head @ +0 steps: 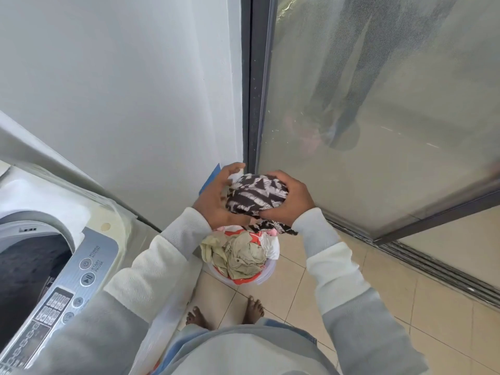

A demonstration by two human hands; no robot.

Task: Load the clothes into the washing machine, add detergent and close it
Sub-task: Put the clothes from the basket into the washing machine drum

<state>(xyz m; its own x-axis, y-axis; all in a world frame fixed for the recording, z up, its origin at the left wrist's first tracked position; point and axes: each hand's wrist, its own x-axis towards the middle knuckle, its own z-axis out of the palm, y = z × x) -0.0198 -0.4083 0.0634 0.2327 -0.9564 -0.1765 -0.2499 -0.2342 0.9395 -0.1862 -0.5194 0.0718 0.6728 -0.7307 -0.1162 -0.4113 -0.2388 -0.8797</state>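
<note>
The person's grey and white sleeves (167, 269) are filling the bottom of the view, with bare feet (224, 313) standing on the tiled floor (392, 307). Both hands are holding a balled-up brown and white striped cloth (257, 197) up in the air, just above the laundry basket (266, 274). The left hand (216, 197) is cupping one side and the right hand (288, 198) is cupping the other, with the fingers (273, 175) curled tight around the cloth.

The loading step looks to be just starting. The basket is sitting on the floor and is piled high with clothes: a beige one (240, 257) on top, with orange and white ones under it. The washing machine (89, 263) is standing to the left with its top open, and its dark tub (29, 269) looks empty as far as the view shows.

Next, the person will probably need to swing the bundle over to the left and drop it into the tub.
</note>
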